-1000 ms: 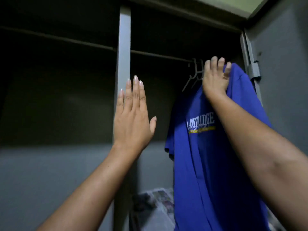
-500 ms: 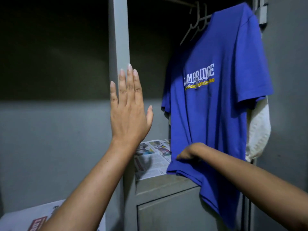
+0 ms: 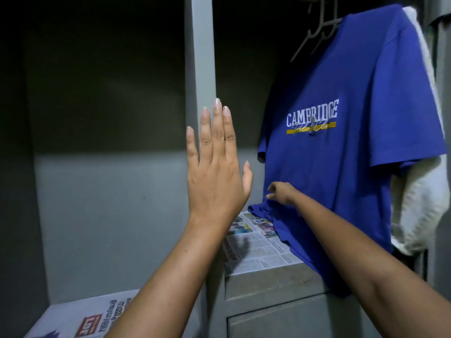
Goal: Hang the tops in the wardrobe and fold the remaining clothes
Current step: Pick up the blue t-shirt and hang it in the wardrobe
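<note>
- The blue T-shirt (image 3: pixel 341 147) is now seen hanging at full length from a hanger (image 3: pixel 317 28) at the top right of the wardrobe; a second ago it was held up at the rail by the right hand, so the hook is judged to be seated and this top hung.
- The right hand (image 3: pixel 280 193) has been brought down from the collar to the lower front of the shirt, where the fabric just under it is bunched; its fingers are turned away from the camera, so whether the hem is pinched or only pushed cannot be told.
- Below that hand, the hem is draped onto the newspaper (image 3: pixel 258 242) lining the shelf (image 3: pixel 273 281), so it is judged that the cloth is being smoothed or tucked inward.
- A white garment (image 3: pixel 419 191) is seen behind the shirt, on the far side from the right hand, already hung.
- The left hand (image 3: pixel 214 167) is held flat and wide, fingers straight, against the grey centre post (image 3: pixel 200 57), as it was a second ago; nothing is gripped.
- Beneath the left forearm, a second newspaper (image 3: pixel 80 320) is laid on a lower shelf.
- With this top in place, the next garment is judged to be due once the hem is settled.
</note>
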{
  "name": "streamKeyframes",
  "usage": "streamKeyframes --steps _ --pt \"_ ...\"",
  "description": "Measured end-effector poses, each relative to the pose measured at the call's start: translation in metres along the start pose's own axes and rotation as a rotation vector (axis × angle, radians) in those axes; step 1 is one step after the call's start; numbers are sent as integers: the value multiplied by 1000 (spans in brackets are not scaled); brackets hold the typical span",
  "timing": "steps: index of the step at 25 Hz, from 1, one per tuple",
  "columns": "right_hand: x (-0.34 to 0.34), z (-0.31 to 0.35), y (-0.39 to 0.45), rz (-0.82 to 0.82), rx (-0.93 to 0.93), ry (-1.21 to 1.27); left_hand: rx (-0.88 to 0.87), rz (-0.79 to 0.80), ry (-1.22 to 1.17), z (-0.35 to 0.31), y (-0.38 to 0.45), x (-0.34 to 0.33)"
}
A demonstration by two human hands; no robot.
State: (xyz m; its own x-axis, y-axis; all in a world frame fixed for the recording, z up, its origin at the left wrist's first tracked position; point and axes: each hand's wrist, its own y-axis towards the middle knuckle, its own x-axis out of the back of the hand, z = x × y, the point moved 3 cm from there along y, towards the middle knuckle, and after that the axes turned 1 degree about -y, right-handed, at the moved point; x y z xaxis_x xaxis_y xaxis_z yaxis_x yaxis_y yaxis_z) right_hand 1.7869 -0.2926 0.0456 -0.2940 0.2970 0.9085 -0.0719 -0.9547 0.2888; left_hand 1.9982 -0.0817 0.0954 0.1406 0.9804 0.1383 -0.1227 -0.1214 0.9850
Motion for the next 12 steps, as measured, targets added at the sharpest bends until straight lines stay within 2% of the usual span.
streamKeyframes --steps 3,5,9,12 --pt "-6 -3 -21 47 11 -99 5 20 2 -2 0 0" --pt "-3 -6 -43 33 -34 -62 11 35 1 -2 0 1" --pt "7 -8 -102 -30 -140 77 23 97 -72 0 2 7" --pt "12 -2 -151 -161 -176 331 99 152 -335 6 -8 18"
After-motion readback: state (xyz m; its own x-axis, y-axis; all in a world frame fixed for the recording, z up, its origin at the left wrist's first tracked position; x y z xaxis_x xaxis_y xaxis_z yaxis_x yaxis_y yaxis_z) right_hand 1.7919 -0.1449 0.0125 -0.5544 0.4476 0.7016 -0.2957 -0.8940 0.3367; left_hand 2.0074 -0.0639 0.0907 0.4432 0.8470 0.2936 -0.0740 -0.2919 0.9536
